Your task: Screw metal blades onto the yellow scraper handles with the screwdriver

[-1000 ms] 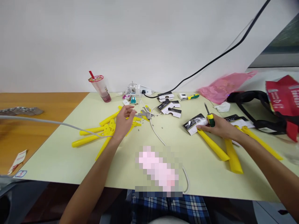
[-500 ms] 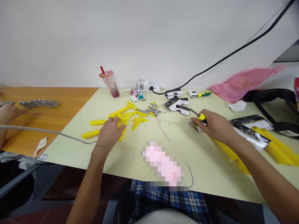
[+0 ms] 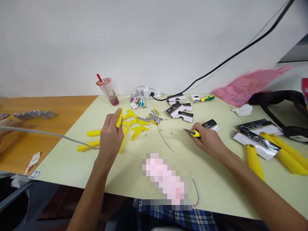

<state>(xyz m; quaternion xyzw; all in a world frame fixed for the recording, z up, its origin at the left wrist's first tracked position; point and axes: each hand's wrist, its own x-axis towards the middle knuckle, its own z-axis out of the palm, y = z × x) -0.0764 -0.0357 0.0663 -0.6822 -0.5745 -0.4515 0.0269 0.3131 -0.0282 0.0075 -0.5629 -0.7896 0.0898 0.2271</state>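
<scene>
The left hand (image 3: 111,134) grips a yellow part (image 3: 119,118), with yellow handles (image 3: 93,132) lying to either side of this grip and grey blades (image 3: 157,118) farther right. The right hand (image 3: 207,138) is closed around a screwdriver (image 3: 196,134), a card (image 3: 212,125) just beyond it.

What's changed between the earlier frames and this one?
The left hand has moved left and taken hold of a yellow piece. The right hand has shifted left, fingertips past the card behind it. It kept the screwdriver; the cup and pink bag stayed put.
</scene>
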